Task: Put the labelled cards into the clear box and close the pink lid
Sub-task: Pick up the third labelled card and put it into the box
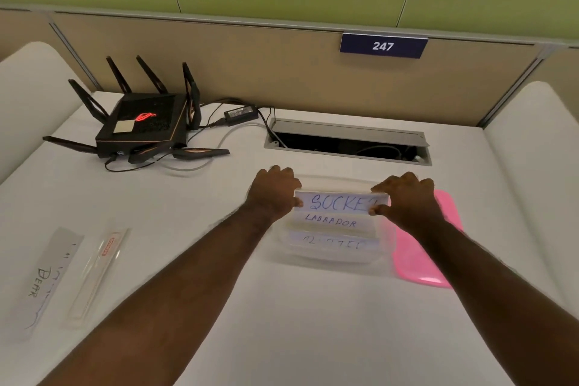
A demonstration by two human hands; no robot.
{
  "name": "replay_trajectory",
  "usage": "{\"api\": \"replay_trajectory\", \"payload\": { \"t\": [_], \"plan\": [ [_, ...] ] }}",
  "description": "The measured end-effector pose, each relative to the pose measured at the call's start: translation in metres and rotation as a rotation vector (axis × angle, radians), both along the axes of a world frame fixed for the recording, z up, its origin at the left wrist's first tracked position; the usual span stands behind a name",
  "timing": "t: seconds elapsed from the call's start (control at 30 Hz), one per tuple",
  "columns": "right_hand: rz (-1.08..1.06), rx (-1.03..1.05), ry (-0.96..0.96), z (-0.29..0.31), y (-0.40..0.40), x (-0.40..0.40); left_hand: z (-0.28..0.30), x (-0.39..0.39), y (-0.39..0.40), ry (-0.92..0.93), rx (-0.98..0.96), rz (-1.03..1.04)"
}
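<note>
While both hands work at the box: a card marked SOCKET (340,202) is being set in.
Left hand (275,193): pinched on the card's left end, keeping it level.
Right hand (407,197): pinched on the right end, steering it to the far wall.
Clear box (329,255): mid tabletop (282,323), open; the LABRADOR card (330,222) and a blurred one stand in rows inside.
Pink lid (419,254): flat, touching the box's right side, ready for closing.
BEAR card (44,280): well left, not yet boxed.
</note>
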State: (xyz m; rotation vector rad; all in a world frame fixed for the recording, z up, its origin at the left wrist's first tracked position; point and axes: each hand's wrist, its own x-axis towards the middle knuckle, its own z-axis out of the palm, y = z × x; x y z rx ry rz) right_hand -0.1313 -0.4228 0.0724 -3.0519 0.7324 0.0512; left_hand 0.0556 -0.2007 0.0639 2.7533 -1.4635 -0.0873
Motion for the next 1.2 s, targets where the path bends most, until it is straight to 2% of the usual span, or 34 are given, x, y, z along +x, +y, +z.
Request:
{"api": "replay_trajectory", "payload": {
  "t": [0.1,0.27,0.4,0.57,0.67,0.83,1.03,1.2],
  "plan": [
    [0.018,-0.067,0.049,-0.015,0.003,0.000,-0.011,-0.007,-0.010,-0.133,0.150,-0.052],
    [0.082,-0.199,0.191,-0.030,0.009,0.008,-0.020,-0.023,-0.018,-0.202,0.266,-0.059],
    [0.118,-0.268,0.284,-0.035,0.018,0.014,-0.017,-0.034,-0.025,-0.207,0.346,-0.023],
    [0.102,-0.280,0.300,-0.036,0.024,0.017,-0.017,-0.041,-0.030,-0.185,0.378,-0.031],
    [0.082,-0.262,0.278,-0.035,0.025,0.018,-0.019,-0.040,-0.028,-0.199,0.301,-0.062],
    [0.052,-0.227,0.118,-0.025,0.033,0.023,-0.012,-0.037,-0.018,-0.214,0.027,-0.029],
    [0.128,-0.176,-0.159,-0.005,0.064,0.054,-0.005,-0.030,0.024,-0.215,-0.207,0.217],
    [0.206,-0.111,-0.256,0.002,0.105,0.095,-0.001,-0.024,0.072,-0.191,-0.206,0.463]
  ]
}}
